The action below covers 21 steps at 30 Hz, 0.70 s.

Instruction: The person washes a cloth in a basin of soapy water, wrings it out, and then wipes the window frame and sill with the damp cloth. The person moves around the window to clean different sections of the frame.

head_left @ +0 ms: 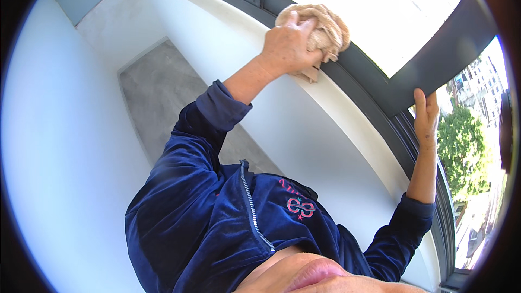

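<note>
My left hand [289, 47] holds a bunched, light-brown cloth [331, 32] with its fingers spread over it. The cloth lies against the dark lower rail of the window frame [358, 65], and a corner of it hangs over the pale sill [342, 103]. Farther right, my right hand [427, 112] grips the edge of the dark window sash [431, 65] near its lower corner. The thumb shows on the near side, while the other fingers are partly hidden by the sash.
A white wall [53, 130] rises on the left, and a low white parapet wall [268, 126] runs below the sill. Between them lies a grey floor [163, 85]. Beside the sash the window gap opens onto a tree [462, 150] and buildings [484, 77] outside.
</note>
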{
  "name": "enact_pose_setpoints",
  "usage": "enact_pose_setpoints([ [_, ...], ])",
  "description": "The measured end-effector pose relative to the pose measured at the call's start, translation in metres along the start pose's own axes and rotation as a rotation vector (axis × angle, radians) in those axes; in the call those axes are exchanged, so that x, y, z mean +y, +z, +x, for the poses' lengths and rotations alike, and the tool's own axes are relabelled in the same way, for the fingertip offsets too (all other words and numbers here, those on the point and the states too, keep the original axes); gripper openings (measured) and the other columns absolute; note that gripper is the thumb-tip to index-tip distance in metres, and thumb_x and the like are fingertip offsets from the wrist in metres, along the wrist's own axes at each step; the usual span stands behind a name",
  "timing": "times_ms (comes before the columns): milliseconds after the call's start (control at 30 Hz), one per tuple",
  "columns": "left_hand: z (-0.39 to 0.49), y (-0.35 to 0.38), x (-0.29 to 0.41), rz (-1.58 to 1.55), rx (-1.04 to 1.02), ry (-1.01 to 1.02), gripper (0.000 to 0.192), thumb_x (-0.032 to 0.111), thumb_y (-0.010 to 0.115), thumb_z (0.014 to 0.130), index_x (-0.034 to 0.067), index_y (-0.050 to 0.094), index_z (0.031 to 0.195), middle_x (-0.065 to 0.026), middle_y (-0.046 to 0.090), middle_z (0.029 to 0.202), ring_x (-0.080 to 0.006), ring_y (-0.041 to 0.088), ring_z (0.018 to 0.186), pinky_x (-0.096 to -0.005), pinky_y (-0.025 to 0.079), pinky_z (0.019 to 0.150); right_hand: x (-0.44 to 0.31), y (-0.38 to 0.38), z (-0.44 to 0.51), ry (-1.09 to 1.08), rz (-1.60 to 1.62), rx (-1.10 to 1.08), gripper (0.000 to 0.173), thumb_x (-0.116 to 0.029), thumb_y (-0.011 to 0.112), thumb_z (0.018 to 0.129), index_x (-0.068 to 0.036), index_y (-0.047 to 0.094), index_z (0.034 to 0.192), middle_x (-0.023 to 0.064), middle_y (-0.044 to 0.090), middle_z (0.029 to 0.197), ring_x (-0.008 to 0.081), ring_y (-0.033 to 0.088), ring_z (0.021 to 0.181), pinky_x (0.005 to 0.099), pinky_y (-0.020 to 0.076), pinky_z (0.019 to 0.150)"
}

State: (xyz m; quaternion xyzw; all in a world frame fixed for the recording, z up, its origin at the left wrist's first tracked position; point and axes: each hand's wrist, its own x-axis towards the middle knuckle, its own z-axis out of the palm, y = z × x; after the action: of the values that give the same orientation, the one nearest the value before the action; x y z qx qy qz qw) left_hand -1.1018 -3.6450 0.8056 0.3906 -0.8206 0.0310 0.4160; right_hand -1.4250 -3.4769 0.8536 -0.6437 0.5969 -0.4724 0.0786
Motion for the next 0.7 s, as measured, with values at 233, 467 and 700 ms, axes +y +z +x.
enact_pose_setpoints([
  [233,-0.006,-0.003,0.001,-0.090,0.030,0.069,0.071,0.044,0.075,0.069,0.008,0.060,0.129,-0.0168,0.058,0.104,-0.0311,0.069,0.075,-0.0393,0.058,0.063,0.020,-0.011,-0.011,0.064,-0.053,0.057,0.044,-0.024,0.053,0.104,0.007,0.050,0.136,0.0140,0.062,0.125,0.0205,0.056,0.116,0.0323,0.0408,0.102],
  [467,-0.007,0.005,-0.013,-0.222,0.063,0.245,0.069,0.042,0.079,0.070,0.009,0.061,0.127,-0.0165,0.056,0.101,-0.0312,0.070,0.077,-0.0374,0.059,0.065,0.045,-0.014,-0.020,0.139,0.056,0.152,0.044,-0.023,0.050,0.105,0.008,0.049,0.136,0.0139,0.058,0.128,0.0204,0.055,0.117,0.0323,0.0422,0.102],
  [700,0.012,0.011,-0.062,-0.142,0.075,0.237,0.070,0.048,0.080,0.069,0.010,0.064,0.126,-0.0149,0.058,0.098,-0.0299,0.071,0.078,-0.0369,0.060,0.066,0.065,-0.026,-0.036,0.260,0.201,0.270,0.051,-0.029,0.054,0.104,0.006,0.045,0.140,0.0119,0.058,0.128,0.0180,0.055,0.116,0.0315,0.0438,0.100],
])
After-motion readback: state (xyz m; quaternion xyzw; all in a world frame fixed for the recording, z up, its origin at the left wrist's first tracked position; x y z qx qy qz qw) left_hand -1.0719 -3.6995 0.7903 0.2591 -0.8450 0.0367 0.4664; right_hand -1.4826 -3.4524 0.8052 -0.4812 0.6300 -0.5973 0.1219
